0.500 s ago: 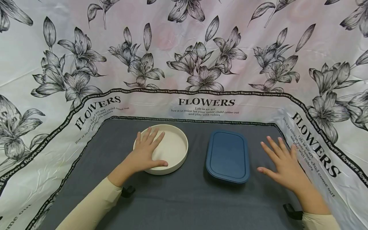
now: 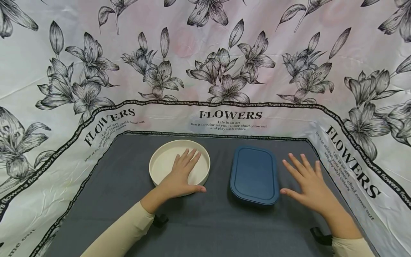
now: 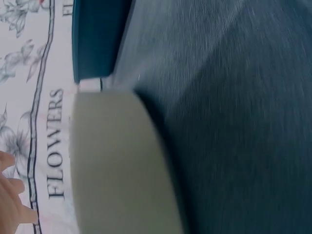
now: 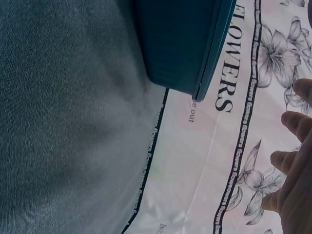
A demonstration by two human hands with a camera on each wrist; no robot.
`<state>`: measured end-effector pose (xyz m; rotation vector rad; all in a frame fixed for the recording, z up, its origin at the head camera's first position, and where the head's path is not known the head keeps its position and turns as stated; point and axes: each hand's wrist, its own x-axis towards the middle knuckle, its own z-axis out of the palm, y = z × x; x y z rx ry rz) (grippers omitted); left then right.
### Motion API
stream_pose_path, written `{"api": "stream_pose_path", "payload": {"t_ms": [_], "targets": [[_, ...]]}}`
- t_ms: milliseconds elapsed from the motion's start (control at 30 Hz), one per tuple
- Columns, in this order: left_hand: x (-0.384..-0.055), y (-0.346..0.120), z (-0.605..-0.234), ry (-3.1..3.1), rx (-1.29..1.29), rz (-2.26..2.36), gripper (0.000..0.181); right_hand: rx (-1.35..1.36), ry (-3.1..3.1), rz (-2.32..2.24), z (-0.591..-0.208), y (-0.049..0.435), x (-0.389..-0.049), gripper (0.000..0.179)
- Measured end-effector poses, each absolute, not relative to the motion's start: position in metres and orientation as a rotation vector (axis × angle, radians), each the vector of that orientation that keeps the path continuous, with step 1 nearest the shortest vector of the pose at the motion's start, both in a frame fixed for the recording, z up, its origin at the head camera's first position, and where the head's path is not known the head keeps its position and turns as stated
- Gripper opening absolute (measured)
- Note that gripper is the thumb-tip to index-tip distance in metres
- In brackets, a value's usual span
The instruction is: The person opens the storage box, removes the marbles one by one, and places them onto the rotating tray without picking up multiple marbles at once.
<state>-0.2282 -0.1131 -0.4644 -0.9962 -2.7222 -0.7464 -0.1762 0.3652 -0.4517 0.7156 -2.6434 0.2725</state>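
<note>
A round cream dish with a low wall (image 2: 162, 162) sits left of centre on the grey cloth. My left hand (image 2: 179, 180) spreads its fingers over the dish's front right part, holding nothing. In the left wrist view the dish's outer wall (image 3: 117, 161) fills the lower middle, and a few fingertips (image 3: 17, 187) show at the left edge. To the right lies a blue rectangular container with its lid on (image 2: 254, 175). Beside its right side my right hand (image 2: 309, 187) hovers with fingers spread, apart from it. The right wrist view shows the container's side (image 4: 178, 44) and fingers (image 4: 295, 124).
Grey cloth (image 2: 205, 232) covers the table, bordered by a white band with "FLOWERS" lettering (image 2: 231, 114). Behind it rises white fabric printed with black lilies (image 2: 228, 67). Black wrist straps (image 2: 321, 236) hang beneath both wrists.
My left hand has moved right and slightly nearer me across the dish, uncovering its left rim. My right hand has shifted a little left, closer to the blue container. Dish and container stay put.
</note>
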Motion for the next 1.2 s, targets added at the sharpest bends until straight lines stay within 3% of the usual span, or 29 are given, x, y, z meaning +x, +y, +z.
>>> {"api": "stream_pose_path", "payload": {"t_ms": [633,1200], "targets": [[-0.213,-0.045,-0.484,-2.752,-1.024,-1.149,0.131,0.807,-2.658,0.283,-0.457,0.347,-0.176,0.1],[-0.211,-0.012,-0.512,-2.779,-0.942,-1.449,0.135,0.888,-2.678,0.302,-0.46,0.32,-0.175,0.1]]}}
